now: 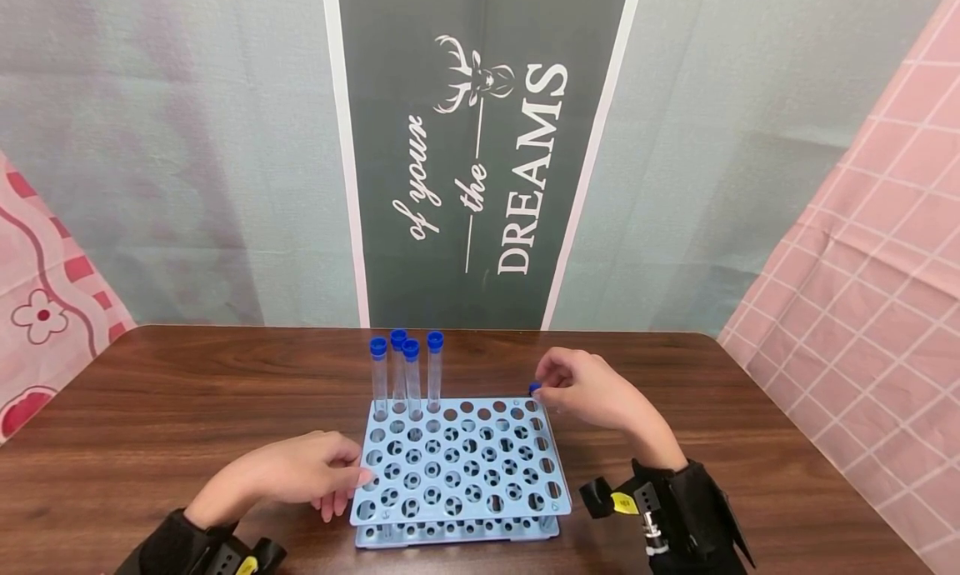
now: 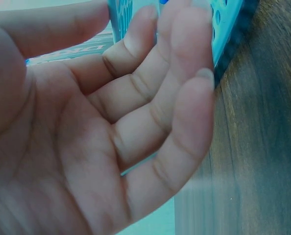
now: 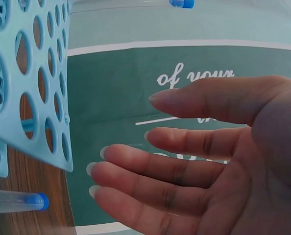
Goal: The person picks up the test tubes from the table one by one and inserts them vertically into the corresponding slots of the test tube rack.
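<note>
A light blue test tube rack (image 1: 465,467) stands on the table, its top plate full of round holes. My left hand (image 1: 318,471) holds its left edge, with the thumb over the top plate and the fingers bent below it; in the left wrist view the fingertips (image 2: 192,44) overlap the rack. My right hand (image 1: 588,392) is at the rack's far right corner, beside a blue cap (image 1: 534,387). In the right wrist view its thumb and fingers are spread apart with nothing between them, while a blue-capped tube (image 3: 18,201) shows past the rack's edge.
Several clear test tubes (image 1: 414,387) with blue caps stand upright in the rack's far left holes. Brown wood grain covers the table (image 1: 262,375). Behind it hangs a grey-green cloth (image 1: 480,300) with white lettering; pink cloths (image 1: 885,292) flank both sides.
</note>
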{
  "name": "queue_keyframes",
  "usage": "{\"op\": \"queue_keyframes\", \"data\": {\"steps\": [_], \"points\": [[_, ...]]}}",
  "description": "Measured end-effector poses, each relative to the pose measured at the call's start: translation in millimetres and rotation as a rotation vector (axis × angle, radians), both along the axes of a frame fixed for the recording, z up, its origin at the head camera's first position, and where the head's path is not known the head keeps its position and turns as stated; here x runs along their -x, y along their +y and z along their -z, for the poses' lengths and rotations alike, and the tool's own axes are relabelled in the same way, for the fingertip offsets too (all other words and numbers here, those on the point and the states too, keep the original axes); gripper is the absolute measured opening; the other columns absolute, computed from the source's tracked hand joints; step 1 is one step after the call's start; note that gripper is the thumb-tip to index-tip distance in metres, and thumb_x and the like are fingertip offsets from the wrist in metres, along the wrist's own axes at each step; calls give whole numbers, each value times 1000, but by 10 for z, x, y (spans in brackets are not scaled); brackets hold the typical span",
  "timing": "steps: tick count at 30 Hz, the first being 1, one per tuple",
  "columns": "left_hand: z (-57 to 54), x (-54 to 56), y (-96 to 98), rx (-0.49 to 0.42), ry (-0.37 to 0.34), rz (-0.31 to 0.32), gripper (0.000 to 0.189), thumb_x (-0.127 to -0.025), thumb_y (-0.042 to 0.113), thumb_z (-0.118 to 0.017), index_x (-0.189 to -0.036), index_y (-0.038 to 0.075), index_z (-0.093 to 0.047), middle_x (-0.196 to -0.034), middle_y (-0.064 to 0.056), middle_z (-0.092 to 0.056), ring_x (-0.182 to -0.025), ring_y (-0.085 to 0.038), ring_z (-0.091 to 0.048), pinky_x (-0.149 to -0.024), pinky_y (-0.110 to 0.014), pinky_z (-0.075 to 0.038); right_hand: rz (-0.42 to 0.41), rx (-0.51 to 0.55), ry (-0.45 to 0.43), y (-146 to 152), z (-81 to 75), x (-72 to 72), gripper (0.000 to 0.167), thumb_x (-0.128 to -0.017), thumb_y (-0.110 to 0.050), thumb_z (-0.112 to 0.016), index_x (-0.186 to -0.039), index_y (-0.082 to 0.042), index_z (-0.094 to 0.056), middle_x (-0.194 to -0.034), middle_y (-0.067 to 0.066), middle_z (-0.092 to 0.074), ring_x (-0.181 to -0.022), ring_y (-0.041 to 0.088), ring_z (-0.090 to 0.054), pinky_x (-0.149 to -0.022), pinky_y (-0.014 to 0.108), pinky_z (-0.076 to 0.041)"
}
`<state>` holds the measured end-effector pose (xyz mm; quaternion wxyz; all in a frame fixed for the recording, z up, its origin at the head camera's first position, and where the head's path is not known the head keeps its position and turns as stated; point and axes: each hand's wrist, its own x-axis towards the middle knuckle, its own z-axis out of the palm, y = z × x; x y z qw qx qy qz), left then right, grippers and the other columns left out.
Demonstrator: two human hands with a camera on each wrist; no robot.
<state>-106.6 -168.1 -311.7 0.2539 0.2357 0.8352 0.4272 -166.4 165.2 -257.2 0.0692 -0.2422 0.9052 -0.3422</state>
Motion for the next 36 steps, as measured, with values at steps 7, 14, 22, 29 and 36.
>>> {"op": "queue_keyframes", "data": {"steps": [7, 14, 22, 29, 36], "points": [[-3, 2, 1, 6, 1, 4, 27, -92, 18, -54, -69, 5, -55, -58, 0, -55, -48, -17, -55, -45, -26, -43, 25, 4, -17, 38, 35, 27, 15, -82, -7, -64, -92, 1, -56, -75, 4, -58, -63, 15, -54, -56, 29, -48], [-1, 4, 0, 6, 11, 6, 27, -92, 19, -55, -69, 5, -55, -58, 1, -55, -48, -16, -55, -45, -26, -43, 32, 10, -48, 65, 74, 66, 15, -83, -6, -63, -92, 2, -55, -74, 5, -57, -60, 16, -54, -55, 31, -49], [9, -1, 0, 6, 16, -2, 27, -92, 19, -55, -69, 5, -55, -57, 1, -55, -48, -16, -55, -44, -25, -43, 55, 23, -90, 85, 128, 106, 13, -82, -4, -63, -90, 2, -54, -72, 7, -57, -59, 19, -56, -58, 39, -51], [12, -8, 7, 14, 17, -13, 27, -92, 19, -55, -69, 5, -55, -57, 1, -55, -48, -17, -55, -44, -26, -42, 66, 27, -114, 115, 192, 140, 11, -82, -1, -61, -88, 2, -54, -72, 12, -58, -59, 22, -57, -57, 39, -51], [15, -7, 5, 8, 19, -10, 28, -92, 20, -55, -69, 5, -55, -57, 1, -55, -48, -16, -55, -44, -26, -43, 77, 27, -153, 147, 248, 179, 12, -82, -1, -62, -89, 4, -54, -70, 11, -57, -60, 22, -56, -57, 40, -52]]}}
